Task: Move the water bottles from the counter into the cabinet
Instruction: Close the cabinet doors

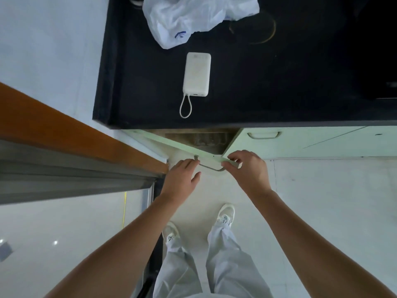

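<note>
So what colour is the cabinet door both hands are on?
Pale mint green: the cabinet door, seen in the head view.

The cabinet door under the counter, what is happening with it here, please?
A person stands at a black counter and has both hands on the pale green cabinet door below it, which stands open. The right hand grips the door's top edge and the left hand rests by its handle. On the counter lie a white power bank and a crumpled plastic bag. No water bottles show on the counter; the cabinet interior is too dark to tell.
</note>
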